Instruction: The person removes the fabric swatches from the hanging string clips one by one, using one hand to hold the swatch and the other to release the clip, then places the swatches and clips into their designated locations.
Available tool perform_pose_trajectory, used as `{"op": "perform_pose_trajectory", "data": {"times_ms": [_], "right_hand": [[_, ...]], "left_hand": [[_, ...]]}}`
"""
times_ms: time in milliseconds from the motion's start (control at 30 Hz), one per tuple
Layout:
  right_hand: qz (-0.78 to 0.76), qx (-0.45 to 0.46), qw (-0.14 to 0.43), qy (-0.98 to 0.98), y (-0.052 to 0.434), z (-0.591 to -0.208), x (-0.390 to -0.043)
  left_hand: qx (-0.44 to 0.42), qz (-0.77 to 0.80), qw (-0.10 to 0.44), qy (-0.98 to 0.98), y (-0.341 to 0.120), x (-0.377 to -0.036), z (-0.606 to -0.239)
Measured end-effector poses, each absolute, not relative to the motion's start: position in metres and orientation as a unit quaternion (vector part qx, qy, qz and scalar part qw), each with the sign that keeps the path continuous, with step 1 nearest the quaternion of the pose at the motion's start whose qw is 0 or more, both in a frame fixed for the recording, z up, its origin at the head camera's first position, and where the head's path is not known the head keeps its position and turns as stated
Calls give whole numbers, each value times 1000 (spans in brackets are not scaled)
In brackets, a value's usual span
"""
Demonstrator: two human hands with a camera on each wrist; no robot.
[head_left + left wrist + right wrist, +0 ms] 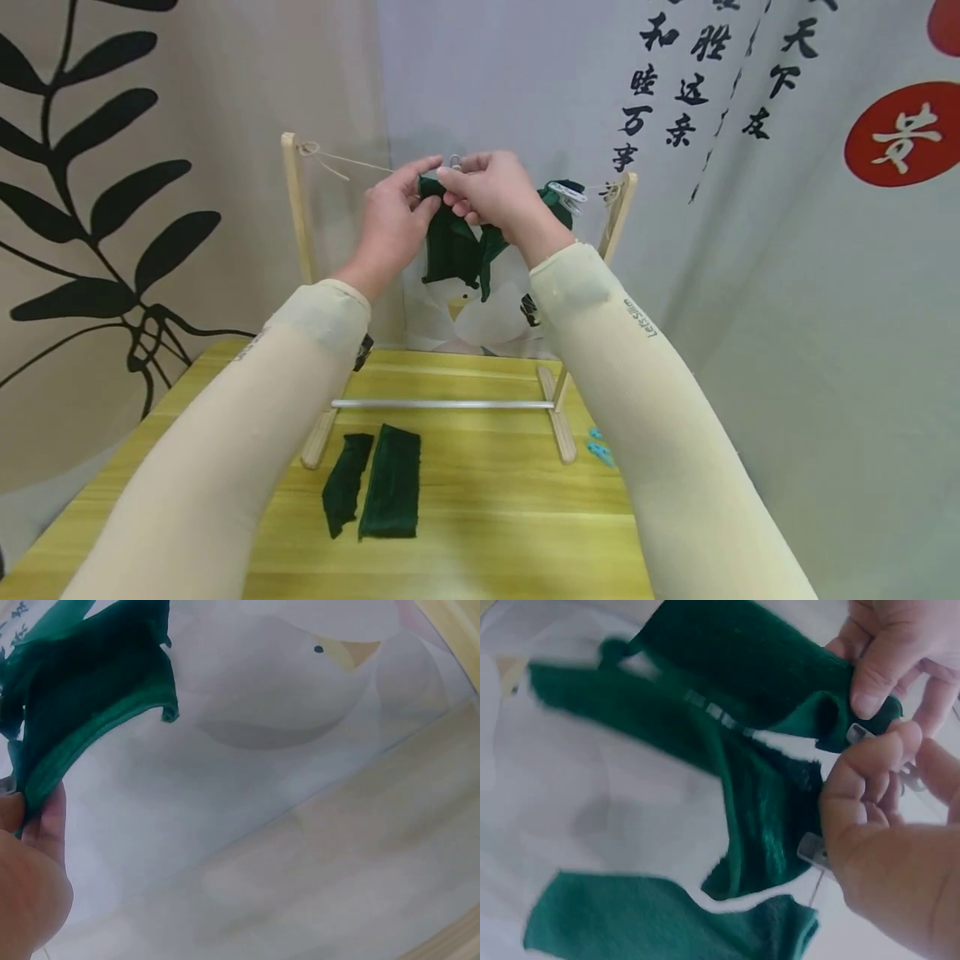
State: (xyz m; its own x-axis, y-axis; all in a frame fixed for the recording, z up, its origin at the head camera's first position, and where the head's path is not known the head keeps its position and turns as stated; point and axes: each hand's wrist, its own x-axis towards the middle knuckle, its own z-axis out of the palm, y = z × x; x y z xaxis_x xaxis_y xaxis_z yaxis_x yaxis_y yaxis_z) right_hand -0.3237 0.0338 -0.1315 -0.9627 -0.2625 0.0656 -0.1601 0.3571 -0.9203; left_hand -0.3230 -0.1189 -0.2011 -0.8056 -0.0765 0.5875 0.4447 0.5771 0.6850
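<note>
Green cloth piece [450, 242] hung at the height of the cord [348, 160], between two wooden posts [297, 212]. Left hand [393, 215] pinched its upper edge between thumb and fingers. Right hand [495, 193], just beside it, held a grey clip [860, 734] at that same edge. Second green piece [761, 825] hung adjacent, with its own clip [812, 849]. Two dark green strips [392, 483] lay on the table [517, 517], near the stand's metal bar [442, 405].
</note>
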Motion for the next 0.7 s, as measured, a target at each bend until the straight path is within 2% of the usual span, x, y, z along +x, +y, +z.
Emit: {"op": "perform_pose_trajectory", "data": {"times_ms": [267, 500, 700], "right_hand": [[-372, -170, -76, 909, 30, -123, -309], [-271, -199, -88, 938, 24, -110, -301], [-180, -221, -113, 952, 21, -104, -298]], "left_hand": [[-121, -436, 310, -837, -119, -319, -200], [-110, -440, 283, -845, -121, -317, -199], [-120, -432, 302, -841, -122, -316, -202]]}}
